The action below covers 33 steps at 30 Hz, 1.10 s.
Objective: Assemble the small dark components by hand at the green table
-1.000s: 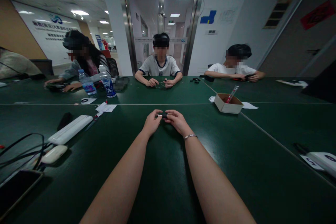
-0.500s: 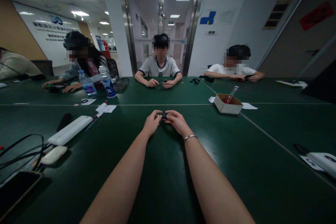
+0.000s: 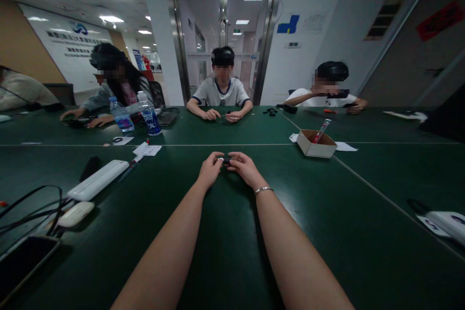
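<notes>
Between my fingertips is a small black piece [image 3: 226, 161] with a silvery end on its left; it is too small to tell its kind. My left hand [image 3: 209, 170] pinches the silvery end between thumb and fingers. On the black end, my right hand [image 3: 247, 168] is closed, a silver bracelet [image 3: 263, 189] round its wrist. Both hands are just above or on the green table [image 3: 232, 232]; I cannot tell whether they touch it. Fingers cover part of the piece.
At left lie a white power strip [image 3: 98, 180], a pale rounded case [image 3: 76, 214], black cables and a phone [image 3: 27, 264]. Two bottles [image 3: 148, 115] stand beyond. A cardboard box [image 3: 315, 145] holding a tube is at right. Several people sit around the table.
My hands and the small black piece have hardly moved. At the far right, a person has raised one hand with a dark object towards the head.
</notes>
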Each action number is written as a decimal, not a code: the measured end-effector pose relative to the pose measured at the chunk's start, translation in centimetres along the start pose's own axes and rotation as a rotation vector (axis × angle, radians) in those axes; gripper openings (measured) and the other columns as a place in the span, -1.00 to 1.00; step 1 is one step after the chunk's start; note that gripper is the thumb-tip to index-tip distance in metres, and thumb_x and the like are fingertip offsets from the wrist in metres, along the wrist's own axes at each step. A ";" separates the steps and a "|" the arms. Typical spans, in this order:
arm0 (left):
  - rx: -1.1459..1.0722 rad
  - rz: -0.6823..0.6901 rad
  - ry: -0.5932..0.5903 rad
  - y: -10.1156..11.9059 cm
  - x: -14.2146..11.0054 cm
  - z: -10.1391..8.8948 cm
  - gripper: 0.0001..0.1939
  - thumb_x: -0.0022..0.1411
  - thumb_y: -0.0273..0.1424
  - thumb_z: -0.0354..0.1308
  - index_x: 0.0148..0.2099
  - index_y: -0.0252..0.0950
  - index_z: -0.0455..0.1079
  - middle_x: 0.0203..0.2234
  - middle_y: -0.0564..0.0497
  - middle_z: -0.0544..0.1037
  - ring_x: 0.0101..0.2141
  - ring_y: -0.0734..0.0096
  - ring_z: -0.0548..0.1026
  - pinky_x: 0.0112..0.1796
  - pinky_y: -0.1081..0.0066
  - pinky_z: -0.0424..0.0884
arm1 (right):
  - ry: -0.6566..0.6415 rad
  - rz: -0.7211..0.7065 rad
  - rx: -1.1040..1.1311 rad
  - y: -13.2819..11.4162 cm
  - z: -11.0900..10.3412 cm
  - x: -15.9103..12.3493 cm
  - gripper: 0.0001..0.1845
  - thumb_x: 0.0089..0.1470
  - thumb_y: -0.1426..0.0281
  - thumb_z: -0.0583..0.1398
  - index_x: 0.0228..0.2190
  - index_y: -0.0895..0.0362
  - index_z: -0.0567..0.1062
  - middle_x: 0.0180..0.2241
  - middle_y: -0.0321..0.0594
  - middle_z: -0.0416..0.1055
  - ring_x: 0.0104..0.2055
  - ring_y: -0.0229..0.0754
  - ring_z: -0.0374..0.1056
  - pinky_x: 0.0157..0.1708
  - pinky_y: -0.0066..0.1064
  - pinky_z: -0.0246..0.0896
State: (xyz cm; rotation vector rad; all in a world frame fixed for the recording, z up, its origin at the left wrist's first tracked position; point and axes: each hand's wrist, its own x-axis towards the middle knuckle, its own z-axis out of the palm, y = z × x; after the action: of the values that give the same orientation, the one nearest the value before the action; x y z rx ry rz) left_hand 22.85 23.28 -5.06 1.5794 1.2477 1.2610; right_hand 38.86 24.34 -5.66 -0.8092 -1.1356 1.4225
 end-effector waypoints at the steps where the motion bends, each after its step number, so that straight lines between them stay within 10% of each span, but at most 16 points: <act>1: -0.017 0.000 0.015 -0.1 0.1 0.0 -0.75 0.21 -0.37 0.04 -0.07 -0.29 0.38 -0.45 0.06 0.41 -0.54 0.55 0.34 -0.50 0.54 0.28 | 0.002 -0.014 -0.038 0.1 0.1 0.0 -0.68 -0.15 0.50 0.35 -0.25 0.12 0.53 -0.34 -0.25 0.45 -0.25 -0.17 0.45 -0.28 -0.42 0.44; 20: -0.159 -0.041 0.026 0.2 0.2 -0.3 -0.74 0.22 -0.31 0.12 -0.08 -0.35 0.39 -0.27 -0.06 0.48 -0.51 0.58 0.37 -0.55 0.61 0.28 | 0.005 -0.140 -0.272 0.5 1.0 -0.1 -0.70 -0.20 0.41 0.37 -0.33 0.13 0.49 -0.32 -0.21 0.51 -0.22 -0.14 0.43 -0.09 -0.27 0.31; 26: 0.001 -0.093 -0.010 -0.6 0.1 0.2 -0.82 0.23 -0.38 0.12 -0.12 -0.33 0.38 -0.21 -0.07 0.49 -0.52 0.58 0.44 -0.59 0.62 0.31 | 0.102 -0.202 -0.681 1.1 2.1 -0.8 -0.76 -0.18 0.50 0.37 -0.49 0.09 0.41 -0.45 -0.30 0.42 -0.31 -0.12 0.36 -0.13 -0.20 0.29; 33: -0.082 -0.270 -0.197 2.2 -4.7 -2.4 -0.84 0.24 -0.38 0.07 -0.13 -0.29 0.24 -0.18 -0.11 0.45 -0.51 0.47 0.54 -0.60 0.58 0.38 | -0.304 -0.255 -0.968 -4.2 0.4 -7.4 -0.73 -0.14 0.53 0.34 -0.30 0.06 0.56 -0.13 -0.08 0.44 0.03 0.08 0.30 0.11 -0.05 0.12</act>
State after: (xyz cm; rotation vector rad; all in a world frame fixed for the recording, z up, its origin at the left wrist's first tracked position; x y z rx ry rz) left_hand 20.81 18.08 -3.57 1.3866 1.2197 0.9502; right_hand 41.13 16.85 -2.42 -1.0564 -2.1373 0.7409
